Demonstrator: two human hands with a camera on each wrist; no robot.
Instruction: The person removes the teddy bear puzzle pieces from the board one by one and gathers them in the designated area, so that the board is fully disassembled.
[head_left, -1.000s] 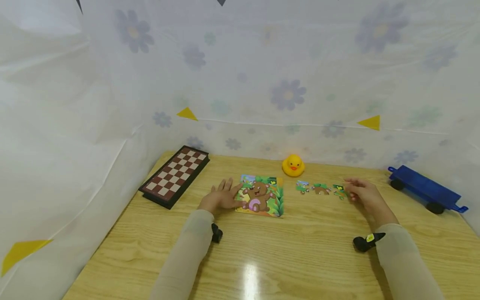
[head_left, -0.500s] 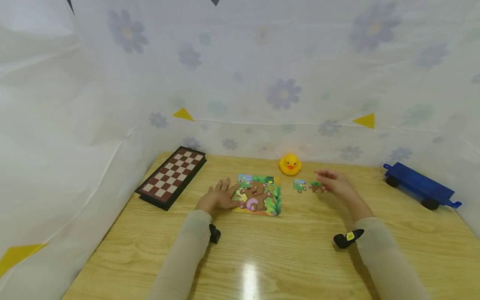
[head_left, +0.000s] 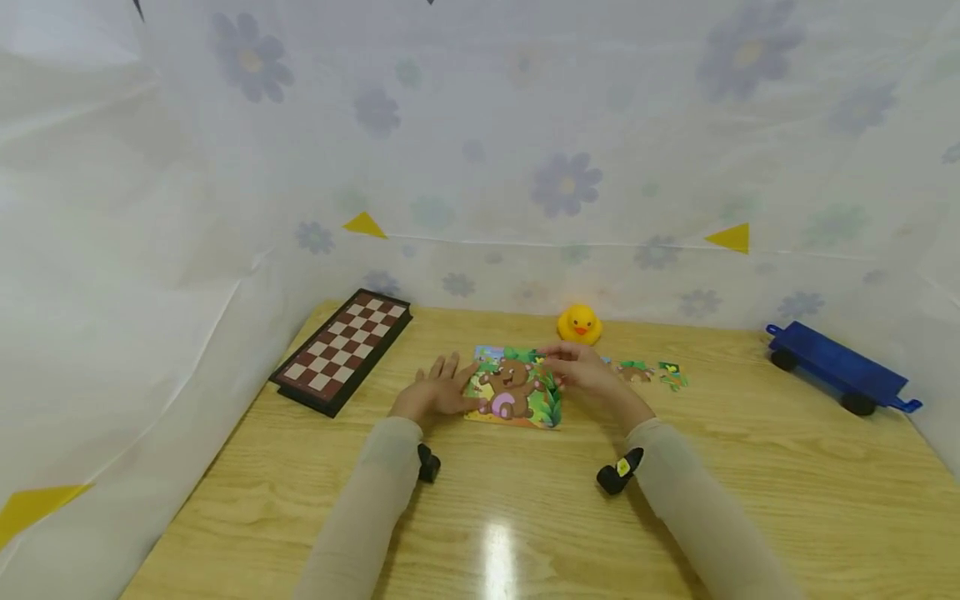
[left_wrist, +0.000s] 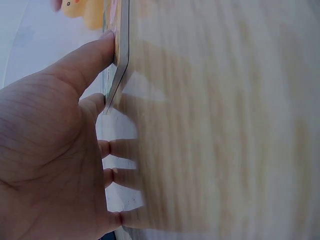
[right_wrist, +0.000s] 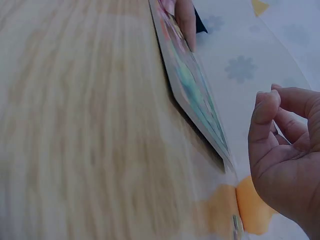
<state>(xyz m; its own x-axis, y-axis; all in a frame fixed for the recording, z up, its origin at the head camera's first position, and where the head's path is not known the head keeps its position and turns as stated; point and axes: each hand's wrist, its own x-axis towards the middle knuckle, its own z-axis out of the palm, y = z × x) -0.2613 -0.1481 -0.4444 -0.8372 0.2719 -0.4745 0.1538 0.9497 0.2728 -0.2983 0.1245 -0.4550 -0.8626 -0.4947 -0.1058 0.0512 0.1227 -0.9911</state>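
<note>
A thin board with a brown bear picture [head_left: 513,390] lies flat on the wooden table. My left hand [head_left: 438,392] is at its left edge with spread fingers; the left wrist view shows the thumb [left_wrist: 95,52] resting on the board's edge. My right hand [head_left: 588,371] hovers at the board's upper right corner. In the right wrist view its thumb and forefinger tips [right_wrist: 265,107] come together with nothing visible between them. To the right of the board lie jigsaw pieces: a bear piece [head_left: 636,372], a green piece [head_left: 672,376], and another partly hidden behind my right hand.
A yellow rubber duck [head_left: 580,324] sits behind the board. On the left lies a black-edged checkerboard case [head_left: 343,350]. A blue toy wagon [head_left: 843,367] stands at the far right. A white flowered sheet [head_left: 480,150] hangs along the table's back edge.
My right hand has moved left, from beside the rightmost jigsaw piece, past the others, to the bear board's upper right corner. The left hand has stayed at the board's left edge.
</note>
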